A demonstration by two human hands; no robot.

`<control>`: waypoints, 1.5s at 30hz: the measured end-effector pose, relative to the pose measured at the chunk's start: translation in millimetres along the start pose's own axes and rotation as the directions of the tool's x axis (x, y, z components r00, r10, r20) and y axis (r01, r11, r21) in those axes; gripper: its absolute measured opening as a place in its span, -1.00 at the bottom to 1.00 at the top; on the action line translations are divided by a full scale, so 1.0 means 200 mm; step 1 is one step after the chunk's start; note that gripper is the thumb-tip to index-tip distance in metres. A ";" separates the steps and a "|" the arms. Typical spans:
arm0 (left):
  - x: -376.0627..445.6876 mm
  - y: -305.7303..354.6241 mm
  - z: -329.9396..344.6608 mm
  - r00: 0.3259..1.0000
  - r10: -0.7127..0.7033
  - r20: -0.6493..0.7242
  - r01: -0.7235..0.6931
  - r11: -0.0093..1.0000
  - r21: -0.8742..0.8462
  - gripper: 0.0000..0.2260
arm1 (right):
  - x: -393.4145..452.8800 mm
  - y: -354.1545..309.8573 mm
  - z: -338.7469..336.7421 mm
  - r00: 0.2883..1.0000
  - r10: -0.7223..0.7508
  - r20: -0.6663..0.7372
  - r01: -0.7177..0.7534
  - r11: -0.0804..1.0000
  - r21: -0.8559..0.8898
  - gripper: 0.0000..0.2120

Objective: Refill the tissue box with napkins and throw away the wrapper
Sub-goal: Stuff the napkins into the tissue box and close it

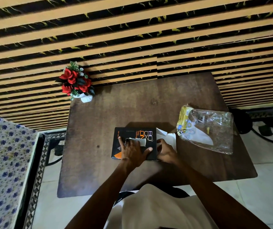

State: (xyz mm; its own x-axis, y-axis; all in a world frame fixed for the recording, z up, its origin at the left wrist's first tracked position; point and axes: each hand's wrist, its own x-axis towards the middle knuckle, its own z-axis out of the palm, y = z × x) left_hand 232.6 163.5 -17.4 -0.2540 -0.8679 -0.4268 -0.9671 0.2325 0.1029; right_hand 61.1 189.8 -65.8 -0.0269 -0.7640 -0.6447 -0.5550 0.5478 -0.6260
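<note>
A black tissue box [129,133] with orange print lies flat in the middle of the brown table [99,123]. My left hand [133,152] rests flat on its top, fingers spread over the slot where a bit of white napkin [142,142] shows. My right hand [166,152] is at the box's open right end, fingers bent against the white flaps and napkins [170,138] there. A clear plastic wrapper [210,129] with a yellow printed edge lies on the table to the right, apart from both hands.
A white pot of red artificial roses [76,81] stands at the table's far left corner against the striped wall. A bed with a blue flowered cover [5,154] is at the left. A dark metal stand [268,119] is beyond the table's right side.
</note>
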 end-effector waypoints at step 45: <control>0.17 0.24 -0.05 0.901 0.411 0.139 -0.421 0.906 0.050 0.21 | -0.11 0.24 -0.10 0.969 0.212 -0.131 -0.170 0.948 0.270 -0.41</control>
State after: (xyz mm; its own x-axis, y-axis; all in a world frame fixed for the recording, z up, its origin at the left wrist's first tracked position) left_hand 178.1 140.2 -18.9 -0.6247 -0.6258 -0.4670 -0.7688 0.5975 0.2279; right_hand 17.6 226.6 -72.3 -0.2525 -0.6687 -0.6993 -0.2965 0.7415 -0.6019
